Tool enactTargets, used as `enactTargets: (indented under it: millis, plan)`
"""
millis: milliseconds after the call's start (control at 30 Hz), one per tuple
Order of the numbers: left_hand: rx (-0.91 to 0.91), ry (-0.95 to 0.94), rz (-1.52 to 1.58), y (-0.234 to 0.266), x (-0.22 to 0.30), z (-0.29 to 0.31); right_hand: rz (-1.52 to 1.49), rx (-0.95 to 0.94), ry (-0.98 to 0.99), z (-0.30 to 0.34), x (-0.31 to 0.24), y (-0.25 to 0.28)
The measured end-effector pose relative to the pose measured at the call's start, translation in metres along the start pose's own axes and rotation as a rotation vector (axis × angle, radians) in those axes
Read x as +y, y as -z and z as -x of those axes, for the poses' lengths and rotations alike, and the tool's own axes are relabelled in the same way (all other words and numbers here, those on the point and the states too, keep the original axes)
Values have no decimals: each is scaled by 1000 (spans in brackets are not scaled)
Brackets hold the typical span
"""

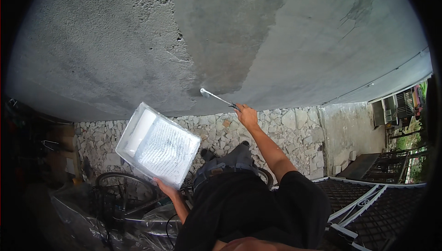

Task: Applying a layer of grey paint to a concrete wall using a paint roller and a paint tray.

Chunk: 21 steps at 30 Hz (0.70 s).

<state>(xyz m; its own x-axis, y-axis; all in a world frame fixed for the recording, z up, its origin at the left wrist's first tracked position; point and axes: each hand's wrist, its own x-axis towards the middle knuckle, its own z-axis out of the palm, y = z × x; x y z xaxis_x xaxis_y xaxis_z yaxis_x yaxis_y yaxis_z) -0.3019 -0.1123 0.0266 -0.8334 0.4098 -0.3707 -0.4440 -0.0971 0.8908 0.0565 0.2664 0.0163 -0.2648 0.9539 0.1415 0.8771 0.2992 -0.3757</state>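
Roller (220, 98): and there it is, slim and small, running up and to the left out of my right hand; a dark handle, a thin rod coated white, a stubby white head at the far end.
Right hand (247, 115): closed around the roller's handle, fingers curled, arm stretched out ahead of me; the head lies beyond the fingers, right by the wall, though I can't tell from here whether it touches.
Paint tray (130, 130): over to my left, well apart from the roller's head, a rounded rectangle tipped at a slant, its rim pale and see-through like thin plastic.
White paint (168, 145): wet and glossy, smooth in the well at the upper left, broken into fine ridges across the ramp.
Left hand (166, 188): gripping the tray at its near edge, right below the paint; most of the fingers are hidden from me.
Wall (225, 34): what a mix, coarse pitted grey on the left, a darker smooth band down the middle, paler smooth grey on the right.
Stones (281, 124): pale, angular rubble packed along the wall's foot.
Lower left: a bicycle wheel (126, 179), dark and round, beside crumpled clear plastic sheeting (76, 207).
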Motion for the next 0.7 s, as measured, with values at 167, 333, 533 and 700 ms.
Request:
enactTargets:
  millis: [167, 333, 533, 700]
  plan:
    - [-32, 29, -72, -20, 21, 4, 102, 86, -71, 43, 111, 54]
    - [-88, -40, -103, -36, 28, 9, 88, 76, -46, 40, 126, 54]
    - [-65, 18, -94, -50, 32, 20, -63, 28, -2, 11, 42, -13]
    - [-102, 87, -114, -47, 30, 28, -85, -2, -51, 17, 53, -13]
